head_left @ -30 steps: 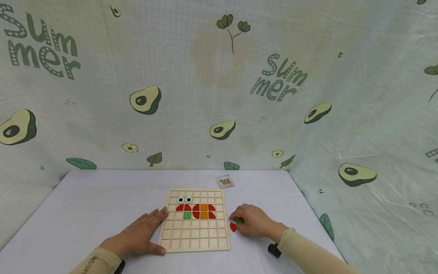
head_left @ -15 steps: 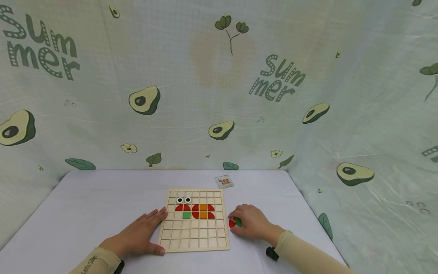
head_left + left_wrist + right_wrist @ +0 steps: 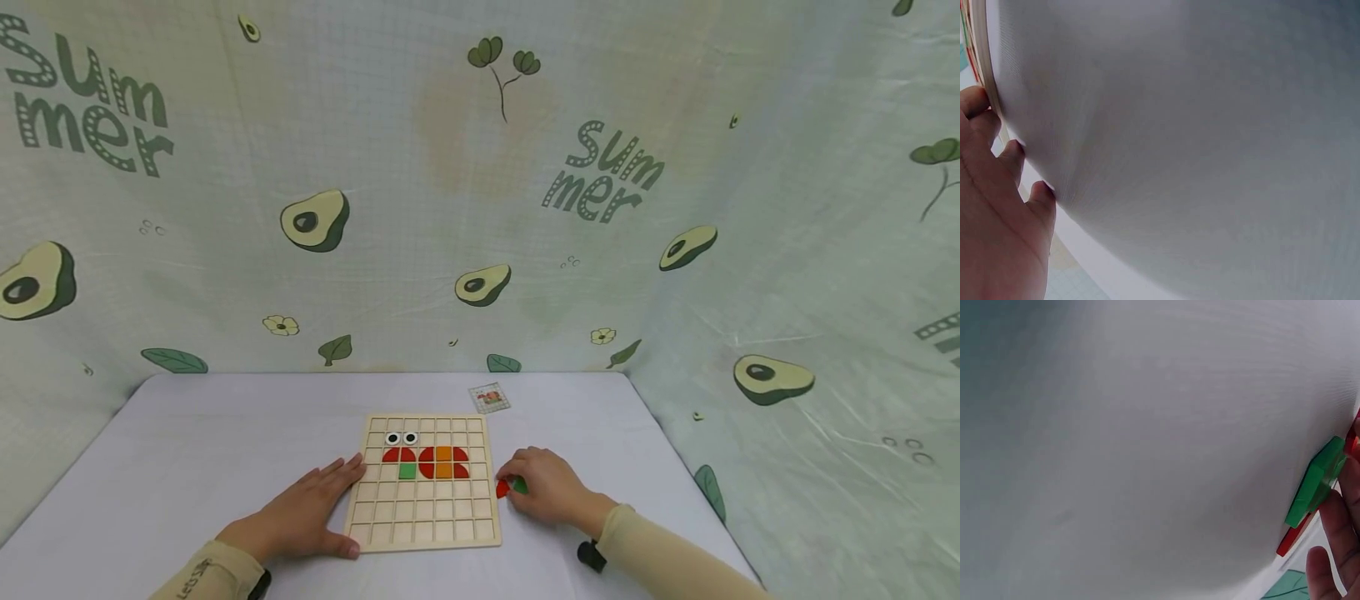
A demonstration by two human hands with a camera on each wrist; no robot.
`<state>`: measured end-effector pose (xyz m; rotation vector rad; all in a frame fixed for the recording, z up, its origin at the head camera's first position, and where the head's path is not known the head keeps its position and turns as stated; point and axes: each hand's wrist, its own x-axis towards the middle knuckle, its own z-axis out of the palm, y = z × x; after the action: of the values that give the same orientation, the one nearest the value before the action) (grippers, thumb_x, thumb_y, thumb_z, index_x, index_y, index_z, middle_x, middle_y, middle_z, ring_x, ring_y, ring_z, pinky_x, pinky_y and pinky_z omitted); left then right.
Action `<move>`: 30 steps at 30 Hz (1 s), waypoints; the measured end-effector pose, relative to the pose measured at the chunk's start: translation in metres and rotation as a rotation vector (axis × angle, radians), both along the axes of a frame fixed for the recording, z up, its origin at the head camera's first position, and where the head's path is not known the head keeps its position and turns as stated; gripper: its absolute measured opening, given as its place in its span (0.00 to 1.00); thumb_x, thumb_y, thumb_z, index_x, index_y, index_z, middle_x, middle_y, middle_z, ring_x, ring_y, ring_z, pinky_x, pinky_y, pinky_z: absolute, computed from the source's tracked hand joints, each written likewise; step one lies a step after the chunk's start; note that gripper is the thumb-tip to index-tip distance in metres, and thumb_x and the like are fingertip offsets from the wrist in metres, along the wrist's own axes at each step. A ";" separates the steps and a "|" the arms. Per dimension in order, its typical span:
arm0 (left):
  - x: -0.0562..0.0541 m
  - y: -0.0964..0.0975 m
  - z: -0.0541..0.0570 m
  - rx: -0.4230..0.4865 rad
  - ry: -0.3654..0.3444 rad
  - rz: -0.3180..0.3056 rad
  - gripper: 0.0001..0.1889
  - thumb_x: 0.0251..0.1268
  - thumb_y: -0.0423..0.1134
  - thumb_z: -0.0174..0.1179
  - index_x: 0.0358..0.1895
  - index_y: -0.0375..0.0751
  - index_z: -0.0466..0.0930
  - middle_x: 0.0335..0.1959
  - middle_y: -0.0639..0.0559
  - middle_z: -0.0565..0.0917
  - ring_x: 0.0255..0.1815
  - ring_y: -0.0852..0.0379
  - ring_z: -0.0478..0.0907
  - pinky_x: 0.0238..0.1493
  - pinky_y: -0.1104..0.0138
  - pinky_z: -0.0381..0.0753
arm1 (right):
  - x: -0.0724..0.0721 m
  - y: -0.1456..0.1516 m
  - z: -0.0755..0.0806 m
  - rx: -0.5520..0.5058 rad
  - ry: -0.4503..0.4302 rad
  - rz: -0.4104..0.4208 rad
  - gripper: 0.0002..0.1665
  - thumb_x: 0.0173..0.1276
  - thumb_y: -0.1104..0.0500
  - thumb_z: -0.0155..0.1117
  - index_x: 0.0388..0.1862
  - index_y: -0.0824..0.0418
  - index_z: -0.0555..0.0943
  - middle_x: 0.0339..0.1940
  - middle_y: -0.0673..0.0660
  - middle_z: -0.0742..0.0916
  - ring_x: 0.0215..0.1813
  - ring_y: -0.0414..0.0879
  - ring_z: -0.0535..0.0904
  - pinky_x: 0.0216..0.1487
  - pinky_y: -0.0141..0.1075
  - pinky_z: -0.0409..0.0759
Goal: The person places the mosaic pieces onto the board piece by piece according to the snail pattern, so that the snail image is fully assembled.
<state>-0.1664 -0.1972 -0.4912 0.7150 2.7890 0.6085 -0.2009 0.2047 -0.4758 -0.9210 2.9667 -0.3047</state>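
Note:
My left hand (image 3: 311, 510) lies beside the pale wooden grid board (image 3: 423, 517), fingers spread and fairly straight, fingertips and thumb at its left edge. In the left wrist view, the fingers (image 3: 1011, 159) meet the board's side. Just off the right edge, my right hand (image 3: 546, 486) has curled fingers and pinches a red rounded piece (image 3: 502, 490) at its fingertips. A green piece (image 3: 519, 484) sits under the curled fingers, partly hidden. The right wrist view shows this green piece (image 3: 1316, 481) against the fingers, with a red piece (image 3: 1294, 536) partly behind it.
On the board sit two eye pieces (image 3: 401, 438), several red curved pieces (image 3: 426, 462), orange squares (image 3: 443, 462) and a green square (image 3: 407, 471). A small picture card (image 3: 490, 397) lies behind the board's right corner. A printed cloth wall (image 3: 405, 208) backs the white table (image 3: 247, 425).
The right fingers have drawn in around the red piece, which has turned and shifted slightly left toward the board. The left hand stays at the board's edge; the pieces on the board have not changed.

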 end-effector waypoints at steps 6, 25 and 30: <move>0.000 -0.001 0.001 0.000 0.005 -0.002 0.64 0.36 0.76 0.68 0.75 0.36 0.62 0.78 0.42 0.59 0.75 0.36 0.56 0.72 0.38 0.54 | -0.003 0.000 0.001 -0.029 -0.025 0.037 0.16 0.64 0.58 0.69 0.51 0.47 0.87 0.42 0.37 0.84 0.44 0.36 0.77 0.52 0.39 0.81; 0.001 0.001 0.002 0.003 0.008 0.000 0.63 0.36 0.75 0.69 0.74 0.35 0.63 0.77 0.41 0.60 0.75 0.36 0.56 0.72 0.38 0.54 | 0.000 0.001 -0.002 -0.020 -0.015 0.027 0.17 0.64 0.49 0.72 0.53 0.45 0.86 0.44 0.37 0.83 0.46 0.36 0.76 0.52 0.38 0.80; 0.001 0.001 0.002 0.010 0.002 -0.001 0.63 0.36 0.75 0.70 0.74 0.34 0.63 0.77 0.40 0.60 0.75 0.35 0.56 0.71 0.37 0.54 | -0.002 0.001 0.000 0.017 -0.010 0.025 0.15 0.63 0.50 0.73 0.50 0.46 0.87 0.41 0.38 0.82 0.43 0.36 0.75 0.48 0.37 0.81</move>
<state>-0.1649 -0.1962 -0.4891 0.7202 2.7891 0.6225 -0.2025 0.2055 -0.4753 -0.9502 2.9414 -0.2817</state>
